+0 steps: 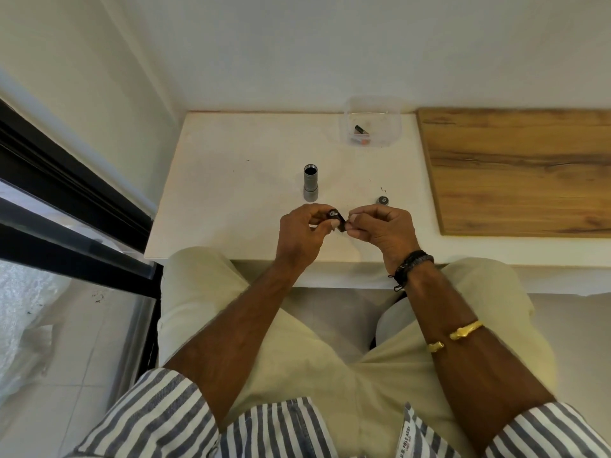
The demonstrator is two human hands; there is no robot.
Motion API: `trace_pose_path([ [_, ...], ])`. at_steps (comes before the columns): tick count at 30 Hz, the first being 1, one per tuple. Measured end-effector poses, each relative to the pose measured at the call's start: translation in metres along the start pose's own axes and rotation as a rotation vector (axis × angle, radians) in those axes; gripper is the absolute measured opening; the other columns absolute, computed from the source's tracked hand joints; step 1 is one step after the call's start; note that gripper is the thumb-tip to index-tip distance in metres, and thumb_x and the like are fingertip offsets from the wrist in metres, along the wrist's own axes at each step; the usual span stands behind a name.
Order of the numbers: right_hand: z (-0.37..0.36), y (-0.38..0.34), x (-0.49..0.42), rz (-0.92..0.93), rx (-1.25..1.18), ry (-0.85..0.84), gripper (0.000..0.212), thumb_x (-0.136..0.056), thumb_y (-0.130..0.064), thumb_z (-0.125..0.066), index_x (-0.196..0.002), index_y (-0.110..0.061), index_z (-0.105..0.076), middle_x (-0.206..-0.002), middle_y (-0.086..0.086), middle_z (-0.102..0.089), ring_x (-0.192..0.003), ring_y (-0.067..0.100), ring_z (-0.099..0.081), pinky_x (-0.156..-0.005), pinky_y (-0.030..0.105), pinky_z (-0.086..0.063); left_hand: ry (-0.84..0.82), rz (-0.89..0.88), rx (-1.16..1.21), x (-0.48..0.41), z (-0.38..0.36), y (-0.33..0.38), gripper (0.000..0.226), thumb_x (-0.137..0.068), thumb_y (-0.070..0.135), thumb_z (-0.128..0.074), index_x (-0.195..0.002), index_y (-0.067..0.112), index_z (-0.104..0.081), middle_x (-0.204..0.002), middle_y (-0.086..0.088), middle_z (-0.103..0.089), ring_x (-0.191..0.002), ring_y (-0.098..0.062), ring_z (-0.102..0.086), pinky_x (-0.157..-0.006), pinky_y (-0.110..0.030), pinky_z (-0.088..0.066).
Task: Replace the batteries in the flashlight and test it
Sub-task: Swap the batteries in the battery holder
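— Where's the flashlight from where the hands are?

— The grey metal flashlight body (310, 183) stands on end on the white tabletop (231, 180), just beyond the left hand (302, 231), open mouth up. Its long axis is vertical, so whatever goes back in has to drop down from above.

— And the hands?

— Both are pinched on a small black battery holder (336, 220) held between them above the near edge. The left hand grips one end; the right hand (380, 229) nips the other with thumb and fingertips. Whether a cell is coming out or going in, I can't tell.

— The cap?

— The small round grey end cap (383, 200) lies just beyond the right hand. A clear plastic tub (395, 127) with batteries sits farther back, right of both.
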State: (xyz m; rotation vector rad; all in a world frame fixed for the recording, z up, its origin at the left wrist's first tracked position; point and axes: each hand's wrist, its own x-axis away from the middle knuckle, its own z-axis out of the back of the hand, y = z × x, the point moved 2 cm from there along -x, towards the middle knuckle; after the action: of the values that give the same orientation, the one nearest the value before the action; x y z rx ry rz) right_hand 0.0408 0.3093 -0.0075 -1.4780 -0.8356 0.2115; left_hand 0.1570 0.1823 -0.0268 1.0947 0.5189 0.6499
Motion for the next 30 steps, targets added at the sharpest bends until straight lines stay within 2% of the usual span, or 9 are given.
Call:
trace_pose_path([
  [3, 0.007, -0.001, -0.005, 0.032, -0.038, 0.062, 0.01, -0.089, 0.005, -0.068, -0.095, 0.003, -0.075, -0.082, 0.011, -0.076, -0.079, 0.026, -0.076, -0.075, 0.029, -0.063, -0.025, 0.142, 0.182, -0.003, -0.002, -0.006, 0.015, -0.092, 0.014, -0.068, -0.107, 0.012, -0.069, -0.096, -0.002, -0.075, -0.089, -0.012, -0.072, -0.078, -0.03, -0.061],
  [9, 0.036, -0.006, -0.029, 0.092, -0.265, 0.306, 0.012, -0.086, 0.011, -0.066, -0.087, 0.001, -0.072, -0.077, 0.012, -0.075, -0.073, 0.027, -0.074, -0.073, 0.029, -0.061, -0.138, 0.559, 0.816, -0.003, -0.004, -0.009, 0.026, -0.101, 0.008, -0.053, -0.125, 0.0, -0.056, -0.115, -0.021, -0.069, -0.108, -0.034, -0.068, -0.091, -0.047, -0.057],
  [11, 0.046, -0.005, -0.04, 0.105, -0.242, 0.396, 0.013, -0.085, 0.011, -0.068, -0.086, -0.001, -0.072, -0.075, 0.009, -0.075, -0.07, 0.023, -0.074, -0.073, 0.029, -0.061, -0.133, 0.636, 0.95, -0.003, -0.004, -0.009, 0.028, -0.102, 0.005, -0.047, -0.129, -0.001, -0.054, -0.116, -0.023, -0.067, -0.11, -0.037, -0.066, -0.091, -0.049, -0.056],
  [14, 0.057, 0.006, -0.055, 0.092, -0.086, 0.5, 0.015, -0.08, 0.006, -0.074, -0.083, -0.009, -0.075, -0.082, 0.012, -0.075, -0.076, 0.026, -0.075, -0.078, 0.039, -0.064, -0.081, 0.734, 1.083, -0.002, -0.003, -0.01, 0.029, -0.104, 0.002, -0.041, -0.128, -0.003, -0.055, -0.115, -0.025, -0.064, -0.108, -0.04, -0.066, -0.091, -0.051, -0.056],
  [17, 0.06, 0.02, -0.064, 0.104, 0.188, 0.571, 0.017, -0.075, -0.007, -0.078, -0.078, -0.023, -0.076, -0.083, 0.009, -0.076, -0.083, 0.033, -0.075, -0.077, 0.044, -0.064, -0.059, 0.748, 1.104, -0.002, 0.0, -0.011, 0.029, -0.104, 0.008, -0.044, -0.128, -0.004, -0.055, -0.113, -0.024, -0.063, -0.104, -0.037, -0.067, -0.094, -0.049, -0.055],
  [20, 0.058, 0.022, -0.067, 0.145, 0.369, 0.583, 0.011, -0.081, -0.009, -0.076, -0.089, -0.017, -0.079, -0.084, 0.004, -0.075, -0.079, 0.024, -0.072, -0.076, 0.037, -0.063, -0.078, 0.71, 1.077, -0.003, 0.002, -0.007, 0.031, -0.103, 0.008, -0.044, -0.131, -0.002, -0.053, -0.116, -0.022, -0.065, -0.101, -0.033, -0.069, -0.089, -0.044, -0.058],
  [23, 0.056, 0.019, -0.066, 0.177, 0.502, 0.569, 0.014, -0.083, -0.008, -0.075, -0.096, -0.01, -0.08, -0.09, 0.005, -0.077, -0.078, 0.013, -0.066, -0.076, 0.026, -0.057, -0.124, 0.696, 1.108, -0.004, 0.002, -0.003, 0.032, -0.104, 0.006, -0.041, -0.134, -0.003, -0.049, -0.126, -0.023, -0.063, -0.11, -0.035, -0.066, -0.092, -0.045, -0.057],
  [28, 0.054, 0.021, -0.065, 0.191, 0.58, 0.546, 0.011, -0.081, -0.011, -0.077, -0.092, -0.012, -0.079, -0.084, 0.0, -0.073, -0.078, 0.017, -0.069, -0.081, 0.039, -0.061, -0.198, 0.637, 1.107, -0.002, 0.004, 0.001, 0.031, -0.101, 0.0, -0.044, -0.13, 0.0, -0.055, -0.109, -0.016, -0.063, -0.111, -0.035, -0.062, -0.095, -0.051, -0.054],
  [30, 0.053, 0.02, -0.063, 0.182, 0.57, 0.547, 0.017, -0.08, -0.014, -0.08, -0.097, -0.012, -0.078, -0.089, 0.0, -0.073, -0.082, 0.018, -0.069, -0.082, 0.039, -0.061, -0.217, 0.621, 1.077, -0.002, 0.005, 0.001, 0.031, -0.102, 0.002, -0.044, -0.13, 0.001, -0.055, -0.106, -0.015, -0.065, -0.109, -0.034, -0.063, -0.096, -0.051, -0.053],
])
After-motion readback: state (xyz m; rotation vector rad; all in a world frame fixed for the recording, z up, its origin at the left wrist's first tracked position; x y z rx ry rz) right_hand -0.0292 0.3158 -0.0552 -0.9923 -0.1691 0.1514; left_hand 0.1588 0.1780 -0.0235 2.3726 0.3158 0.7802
